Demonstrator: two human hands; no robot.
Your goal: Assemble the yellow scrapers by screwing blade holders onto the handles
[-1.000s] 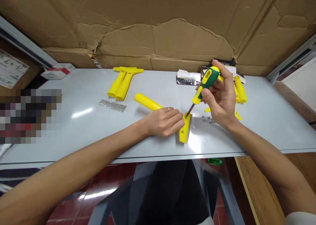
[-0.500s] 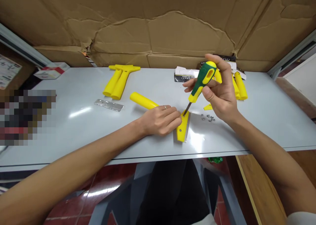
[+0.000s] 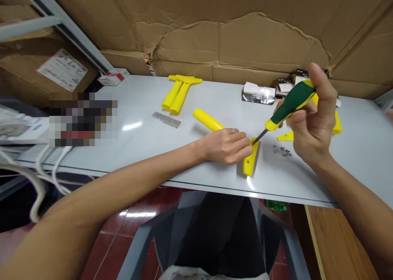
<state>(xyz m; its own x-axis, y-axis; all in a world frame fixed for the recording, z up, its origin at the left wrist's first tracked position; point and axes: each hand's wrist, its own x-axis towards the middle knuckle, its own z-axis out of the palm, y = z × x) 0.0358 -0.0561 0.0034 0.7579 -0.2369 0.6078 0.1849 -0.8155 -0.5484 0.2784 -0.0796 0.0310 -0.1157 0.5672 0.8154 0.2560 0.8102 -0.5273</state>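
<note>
My left hand is wrapped round a yellow scraper that lies on the table, its handle pointing to the back left. A metal blade shows along the scraper head's right edge, and a screw sits near its front end. In my right hand is a green and yellow screwdriver, tilted, its tip at the second screw spot on the head, close to my left fingers. Several small screws lie loose between the scraper and my right hand. A flat yellow piece rests just behind them, partly hidden by that hand.
Two yellow scraper handles lie at the back left, with a thin metal blade in front. A black-and-white package stands near the cardboard wall. A red-and-white box and white cables are at the left.
The camera view has turned left, so things appear further right. The screwdriver leans more to the right, its tip still at the scraper head. My left hand keeps its hold.
</note>
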